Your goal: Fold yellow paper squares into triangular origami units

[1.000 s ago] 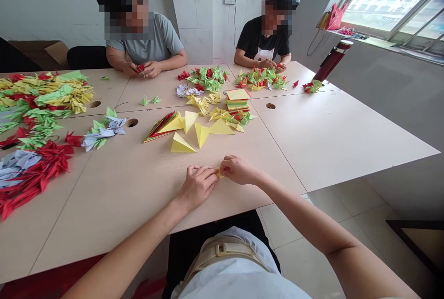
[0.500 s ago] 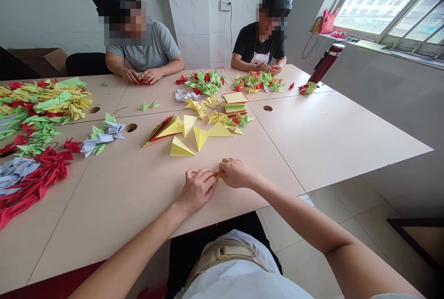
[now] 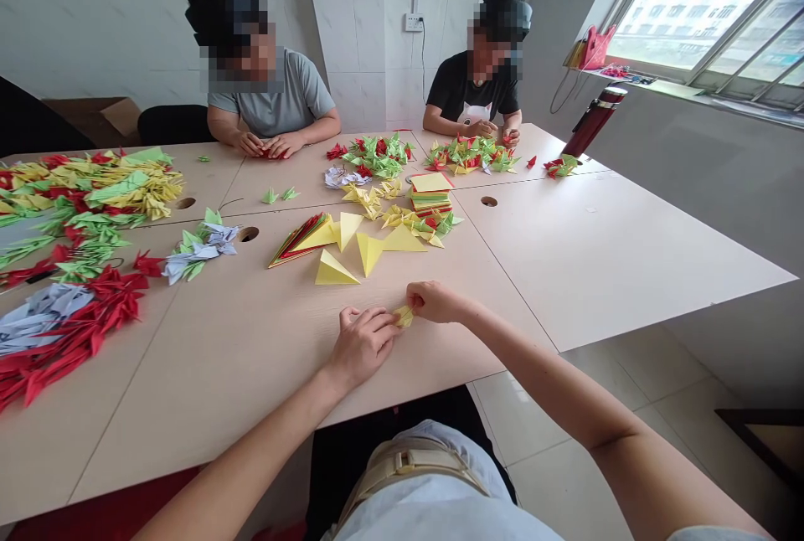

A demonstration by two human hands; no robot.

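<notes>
Pretty plain work room, honestly. The back is white tiled wall with a power socket up high and a black cord hanging down from it. On the right there's a big metal-framed window with apartment blocks outside, and it's blown out enough that the daylight pours in. Below it is a grey wall, and a pink bag sits on the sill. The pale wood-look tables are pushed together, with round cable holes. Floor's light tile. There's a cardboard box by the far left wall, and the dark-framed thing at lower right might be a low table, hard to tell.
</notes>
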